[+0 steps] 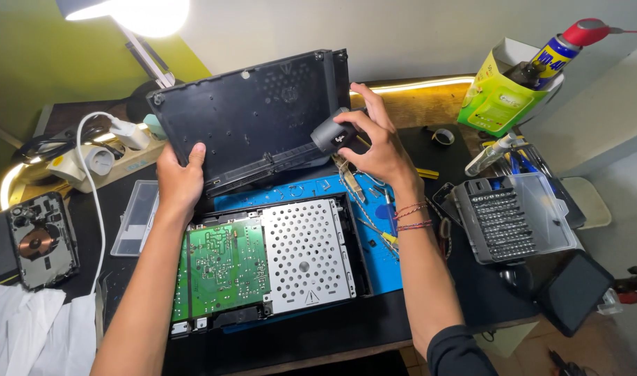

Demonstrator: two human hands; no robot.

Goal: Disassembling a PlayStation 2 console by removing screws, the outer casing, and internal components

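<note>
My left hand (181,182) grips the lower left edge of a black plastic cover panel (252,111), which is lifted and tilted up at the back of the desk. My right hand (376,143) holds a small dark grey electric screwdriver (332,134) against the panel's right side. Below the panel lies an opened black device chassis (356,240) on a blue mat (384,264). Inside it sit a green circuit board (224,264) and a perforated silver metal shield (304,254).
A screwdriver bit case (510,216) lies open at the right, beside a dark tablet (576,291). A green box with a spray can (551,59) stands at the back right. An opened phone (40,240), a power strip (106,161) and a clear tray (136,217) sit left.
</note>
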